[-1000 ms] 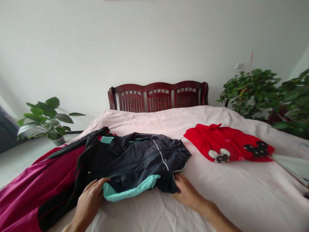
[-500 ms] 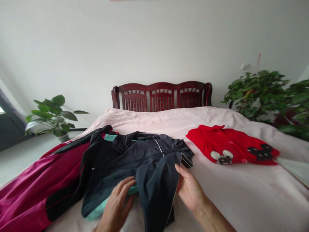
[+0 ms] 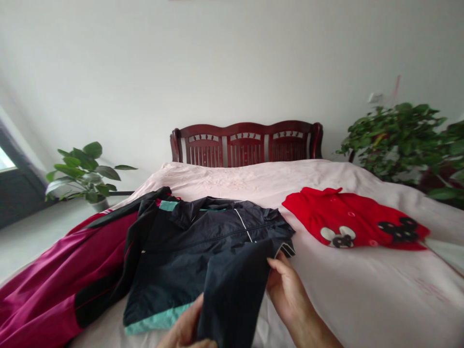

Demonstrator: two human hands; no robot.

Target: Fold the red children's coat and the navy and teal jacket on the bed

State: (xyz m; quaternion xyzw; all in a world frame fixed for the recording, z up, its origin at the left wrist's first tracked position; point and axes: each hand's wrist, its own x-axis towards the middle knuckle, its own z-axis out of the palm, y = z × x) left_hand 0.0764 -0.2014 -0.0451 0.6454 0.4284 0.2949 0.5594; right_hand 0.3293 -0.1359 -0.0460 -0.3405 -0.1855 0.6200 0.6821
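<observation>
A dark navy jacket (image 3: 203,241) with teal trim lies on the pink bedsheet (image 3: 326,290) in front of me. Its sleeve hangs down over the jacket's front toward me. My right hand (image 3: 288,290) pinches the sleeve's right edge near the striped cuff, thumb on top. My left hand (image 3: 186,331) is at the bottom edge of the view, fingers curled on the lower end of the same sleeve; most of it is hidden by the cloth.
A magenta and black garment (image 3: 54,285) lies left of the jacket, partly under it. A red top (image 3: 348,220) with cartoon mouse patches lies at the right. A dark wooden headboard (image 3: 246,142) stands behind. Potted plants flank the bed at left (image 3: 81,176) and right (image 3: 402,137).
The jacket's lower part was folded up a second ago; now a sleeve is drawn across its front toward me. My left hand slid down to the sleeve's end, my right hand shifted up slightly.
</observation>
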